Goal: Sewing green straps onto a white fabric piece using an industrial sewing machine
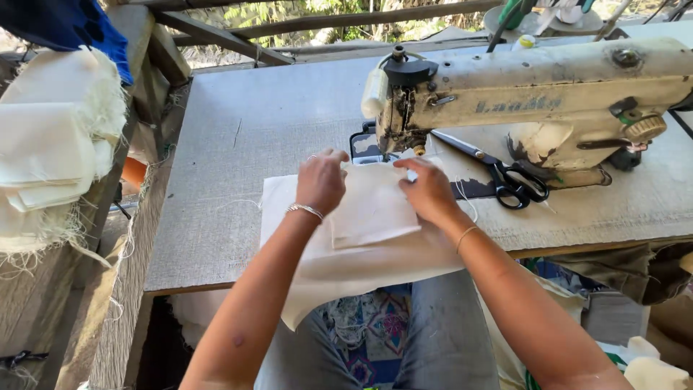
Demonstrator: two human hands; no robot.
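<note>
Both hands rest on a piece of cream cloth spread on the grey bench, its near edge hanging off the front toward the person's lap. The left hand lies knuckles up on the cloth's left part, fingers curled down against it; whether its grip pinches a fold or only presses flat cannot be told from here. The right hand has its fingertips pressed together on the top edge of a smaller folded layer, right beside the needle end of the worn cream sewing machine.

The step in hand looks like aligning that folded layer and feeding its edge under the presser foot. By my judgement, the next move calls for keeping the two layers square while sliding them a little further toward the needle, with fingers kept clear of it.

Black-handled scissors lie just right of the hands. A stack of frayed cream cloth pieces sits well apart on the left.
</note>
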